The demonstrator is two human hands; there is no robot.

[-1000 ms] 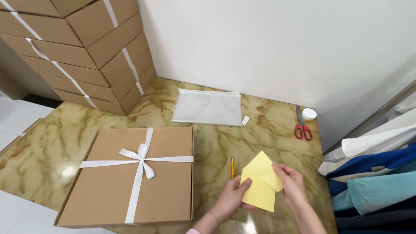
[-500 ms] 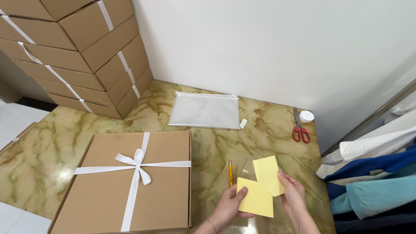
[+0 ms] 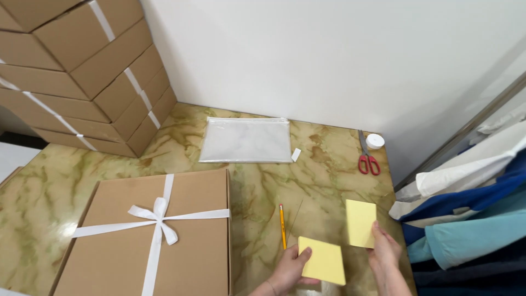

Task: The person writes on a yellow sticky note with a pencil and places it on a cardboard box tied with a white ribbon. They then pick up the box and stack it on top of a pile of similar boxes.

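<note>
I see a plain white wall (image 3: 329,60) at the back, evenly lit, no window in view. The surface (image 3: 323,181) is glossy marble-pattern, beige with green-brown veins, picking up a soft glare near the left edge. Stacked brown cartons (image 3: 76,77) banded in white tape fill the left corner against the wall; folded white, blue and teal fabric (image 3: 471,219) sits past the right edge.
</note>
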